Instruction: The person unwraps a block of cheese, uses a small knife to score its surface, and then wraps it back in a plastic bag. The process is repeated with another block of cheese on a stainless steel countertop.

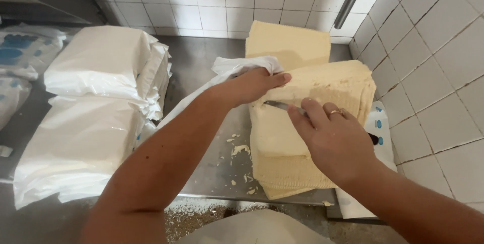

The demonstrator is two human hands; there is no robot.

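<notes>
Item: my right hand (pixel 337 140), nearest, closed around a knife (pixel 283 106), blade in the pale block (pixel 302 123) at centre. Left hand (pixel 252 86), eleven o'clock, presses its top. I judge steady, level strokes best. Wrapped packs (pixel 96 108), nine o'clock.

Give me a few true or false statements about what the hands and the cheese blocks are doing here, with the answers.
1. The right hand holds a knife against a pale yellow block. True.
2. The left hand rests flat on the steel table. False: it presses on the block's top edge.
3. Wrapped white packages are stacked at the left. True.
4. The wall behind is bare concrete. False: white tiles cover it.
5. The right hand wears a ring. True.
</notes>
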